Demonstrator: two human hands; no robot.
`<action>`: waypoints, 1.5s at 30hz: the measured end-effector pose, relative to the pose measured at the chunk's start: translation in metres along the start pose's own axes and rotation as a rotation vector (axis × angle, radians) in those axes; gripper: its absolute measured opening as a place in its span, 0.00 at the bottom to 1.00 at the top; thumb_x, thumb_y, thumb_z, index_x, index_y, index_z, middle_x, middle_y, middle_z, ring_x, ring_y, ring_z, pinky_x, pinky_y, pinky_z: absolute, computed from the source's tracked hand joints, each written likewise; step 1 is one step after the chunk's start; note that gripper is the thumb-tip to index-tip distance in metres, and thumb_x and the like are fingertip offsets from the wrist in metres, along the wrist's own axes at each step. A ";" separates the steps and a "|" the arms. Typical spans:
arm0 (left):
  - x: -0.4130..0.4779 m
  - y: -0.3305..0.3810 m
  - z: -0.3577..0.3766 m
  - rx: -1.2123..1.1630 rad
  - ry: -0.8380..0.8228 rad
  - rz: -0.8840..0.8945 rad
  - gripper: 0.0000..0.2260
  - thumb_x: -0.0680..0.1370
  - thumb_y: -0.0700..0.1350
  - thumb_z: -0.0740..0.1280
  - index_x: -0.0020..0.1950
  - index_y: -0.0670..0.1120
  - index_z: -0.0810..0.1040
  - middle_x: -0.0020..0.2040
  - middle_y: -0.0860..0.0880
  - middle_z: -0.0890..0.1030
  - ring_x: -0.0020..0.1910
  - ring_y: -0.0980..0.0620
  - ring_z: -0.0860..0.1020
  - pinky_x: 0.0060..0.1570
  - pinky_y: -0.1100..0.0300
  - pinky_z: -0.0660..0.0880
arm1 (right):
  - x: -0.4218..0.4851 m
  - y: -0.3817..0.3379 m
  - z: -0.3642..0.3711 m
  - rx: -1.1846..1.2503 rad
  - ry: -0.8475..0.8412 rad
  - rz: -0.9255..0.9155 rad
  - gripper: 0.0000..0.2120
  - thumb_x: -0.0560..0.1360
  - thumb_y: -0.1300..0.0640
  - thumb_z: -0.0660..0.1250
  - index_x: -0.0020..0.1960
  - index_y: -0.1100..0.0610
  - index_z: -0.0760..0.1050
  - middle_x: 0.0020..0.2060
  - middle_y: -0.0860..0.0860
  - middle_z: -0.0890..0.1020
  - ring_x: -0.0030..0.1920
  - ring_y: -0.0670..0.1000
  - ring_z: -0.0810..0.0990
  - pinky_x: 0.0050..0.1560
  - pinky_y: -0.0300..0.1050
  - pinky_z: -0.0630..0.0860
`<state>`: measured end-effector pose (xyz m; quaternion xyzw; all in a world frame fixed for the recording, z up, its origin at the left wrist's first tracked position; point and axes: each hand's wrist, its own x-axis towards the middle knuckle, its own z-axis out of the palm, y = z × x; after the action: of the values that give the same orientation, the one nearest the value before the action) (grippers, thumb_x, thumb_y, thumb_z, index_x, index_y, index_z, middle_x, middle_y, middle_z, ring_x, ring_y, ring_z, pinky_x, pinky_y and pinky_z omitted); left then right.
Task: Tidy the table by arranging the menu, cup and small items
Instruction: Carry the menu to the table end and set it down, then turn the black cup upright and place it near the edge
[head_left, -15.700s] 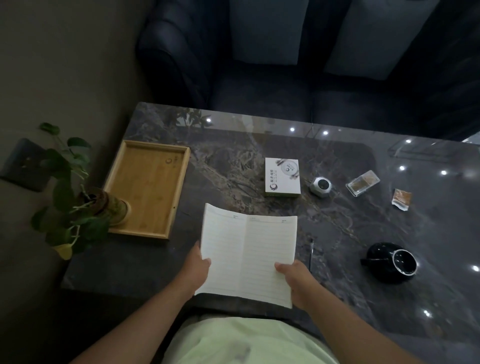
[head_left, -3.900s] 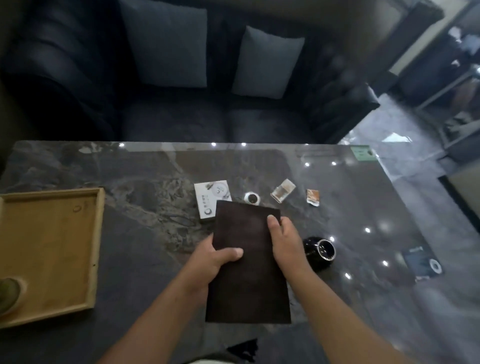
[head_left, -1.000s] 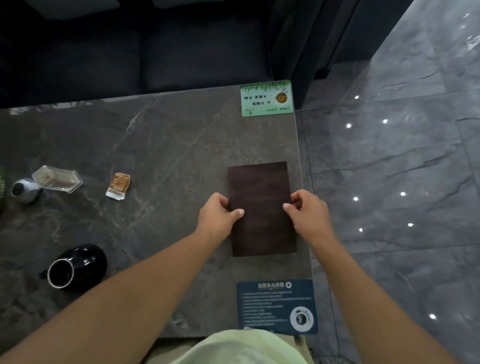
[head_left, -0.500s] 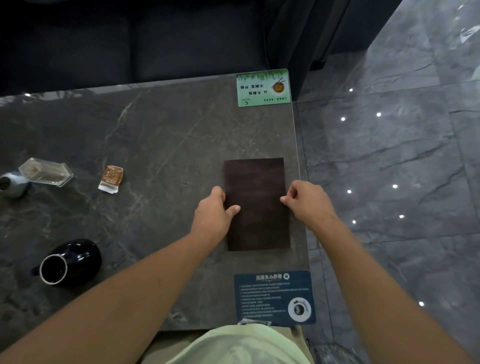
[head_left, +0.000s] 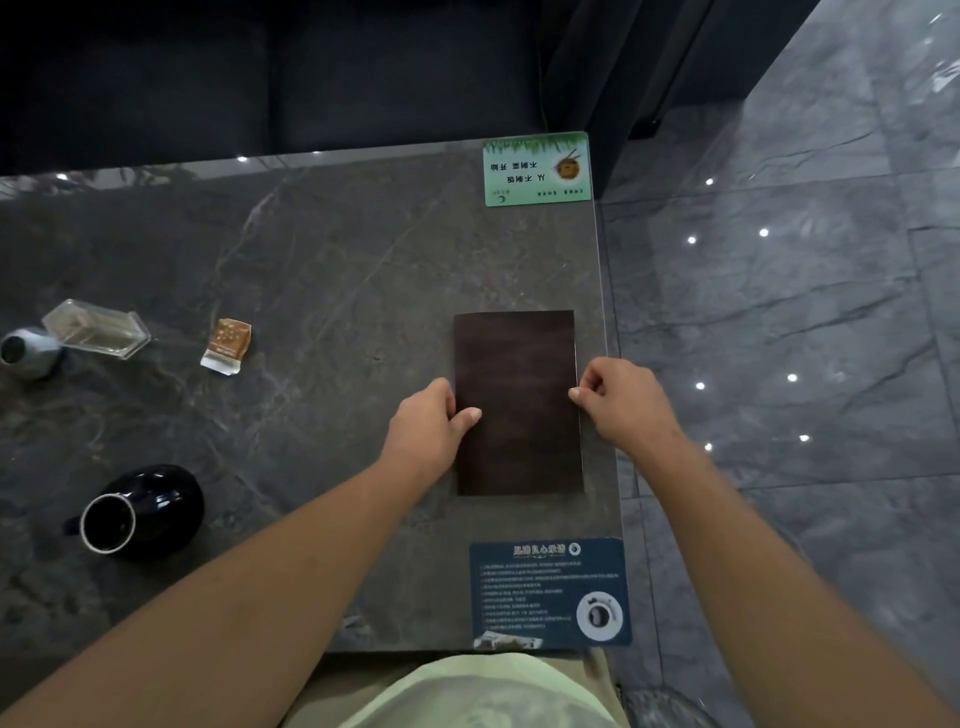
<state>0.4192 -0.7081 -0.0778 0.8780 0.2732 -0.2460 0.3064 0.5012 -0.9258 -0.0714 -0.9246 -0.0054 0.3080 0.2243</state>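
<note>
- Head view: the menu (head_left: 517, 402) now lies closed and flat on the worktop (head_left: 311, 270), just inside the worktop's right edge. A few seconds ago it was held mid-worktop, close to the cup.
- Over the last second the menu has barely shifted. It sits square, with a green card (head_left: 537, 169) beyond it and a blue card (head_left: 550, 592) on its near side.
- The left hand (head_left: 426, 431) grips the menu's left edge, thumb on the cover. The right hand (head_left: 621, 400) pinches the right edge with curled fingers. Neither has let go.
- The menu looks placed; only the release seems left.
- Well left of the menu, the cup (head_left: 137, 512) lies on its side. A sachet (head_left: 227, 345), a clear box (head_left: 98, 328) and a grey pot (head_left: 26, 353) lie farther left, still scattered, so they probably come next.
</note>
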 end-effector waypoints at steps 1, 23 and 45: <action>0.001 -0.001 0.000 0.005 0.002 0.012 0.14 0.78 0.54 0.68 0.39 0.49 0.68 0.37 0.52 0.74 0.34 0.55 0.72 0.30 0.60 0.64 | 0.000 0.000 0.000 0.002 0.004 -0.001 0.08 0.77 0.51 0.69 0.42 0.54 0.76 0.38 0.49 0.80 0.44 0.54 0.81 0.49 0.55 0.80; -0.017 0.015 -0.017 0.023 -0.028 -0.023 0.10 0.77 0.50 0.69 0.48 0.44 0.75 0.50 0.44 0.81 0.51 0.43 0.79 0.49 0.53 0.75 | -0.013 -0.012 -0.010 -0.118 -0.019 -0.047 0.11 0.81 0.50 0.62 0.49 0.57 0.76 0.45 0.55 0.82 0.48 0.57 0.81 0.50 0.53 0.79; -0.126 -0.077 -0.126 0.120 0.128 0.439 0.28 0.77 0.56 0.69 0.72 0.47 0.65 0.67 0.45 0.71 0.65 0.44 0.73 0.63 0.51 0.71 | -0.160 -0.123 0.017 -0.319 0.160 -0.265 0.34 0.76 0.38 0.65 0.75 0.54 0.61 0.69 0.57 0.69 0.68 0.60 0.71 0.66 0.55 0.73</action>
<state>0.3121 -0.6132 0.0538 0.9468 0.0796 -0.1332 0.2820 0.3778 -0.8319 0.0585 -0.9611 -0.1575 0.1967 0.1132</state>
